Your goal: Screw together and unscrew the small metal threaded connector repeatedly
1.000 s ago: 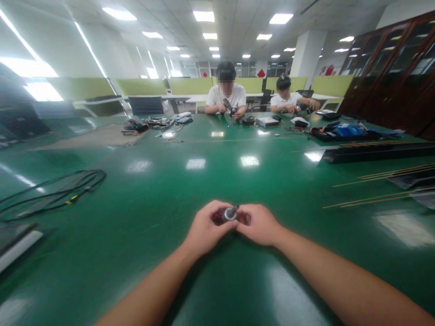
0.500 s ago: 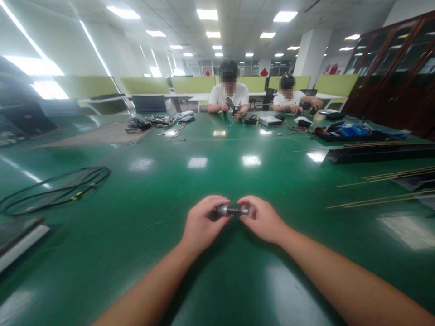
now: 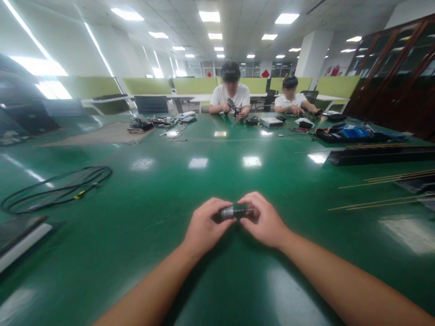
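Note:
A silvery metal cylinder (image 3: 227,213) with a thin, dark, ridged shaft (image 3: 242,212) lies sideways between my hands, just above the green tabletop. My left hand (image 3: 205,224) is closed round the wide cylinder end, thumb and forefinger on opposite sides. From the other side, my right hand (image 3: 265,221) curls its fingers about the shaft's far tip. That tip is partly covered by the fingers, so the exact contact there is hard to see. Thumb and forefinger of the right hand stand somewhat apart around the shaft.
Looped black cable (image 3: 57,190) and a dark flat object with a pale edge (image 3: 25,244) lie left. Thin yellowish rods (image 3: 377,203) and a long black tray (image 3: 380,156) are right. Across the table, two people (image 3: 231,97) handle things among tools and a blue bag (image 3: 355,131).
The cylinder shows more of its body beside my left fingers. A pale end piece seen earlier on the shaft near my right fingers no longer shows; the shaft looks darker. Both hands shifted slightly.

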A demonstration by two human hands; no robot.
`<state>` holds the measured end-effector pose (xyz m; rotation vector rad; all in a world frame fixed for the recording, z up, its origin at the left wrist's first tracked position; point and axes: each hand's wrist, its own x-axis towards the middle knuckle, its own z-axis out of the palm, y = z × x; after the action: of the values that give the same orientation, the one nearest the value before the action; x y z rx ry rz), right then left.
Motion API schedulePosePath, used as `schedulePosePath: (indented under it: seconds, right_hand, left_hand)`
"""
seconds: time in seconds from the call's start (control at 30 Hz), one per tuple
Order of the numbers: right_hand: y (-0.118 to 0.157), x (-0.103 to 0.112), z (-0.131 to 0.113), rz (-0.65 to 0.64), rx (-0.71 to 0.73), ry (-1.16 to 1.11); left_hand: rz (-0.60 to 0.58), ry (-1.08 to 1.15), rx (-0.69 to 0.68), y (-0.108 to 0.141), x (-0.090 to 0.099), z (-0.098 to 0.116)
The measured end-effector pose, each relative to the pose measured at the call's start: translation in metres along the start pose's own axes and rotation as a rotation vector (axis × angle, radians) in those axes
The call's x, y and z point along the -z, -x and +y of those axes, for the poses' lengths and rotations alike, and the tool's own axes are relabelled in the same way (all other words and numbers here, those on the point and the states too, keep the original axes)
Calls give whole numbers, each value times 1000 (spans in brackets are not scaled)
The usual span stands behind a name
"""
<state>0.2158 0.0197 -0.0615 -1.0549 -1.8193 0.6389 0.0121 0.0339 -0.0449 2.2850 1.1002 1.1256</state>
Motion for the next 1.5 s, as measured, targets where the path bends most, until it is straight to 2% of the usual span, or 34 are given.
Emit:
schedulePosePath:
  seconds: [0.2, 0.43, 0.8, 1.5]
  right_hand:
    - [1, -3, 2, -20, 20, -56]
    - [0, -2, -1, -6, 17, -17]
    - [0, -2, -3, -6, 29, -33]
    - [-1, -2, 1, -31, 41, -29]
  left_hand:
    - [-18, 54, -23, 1, -4, 0]
    - [-25, 80, -17, 0, -4, 1]
    - [-20, 116, 60, 0, -5, 0]
    - [-37, -38, 15, 2, -3, 3]
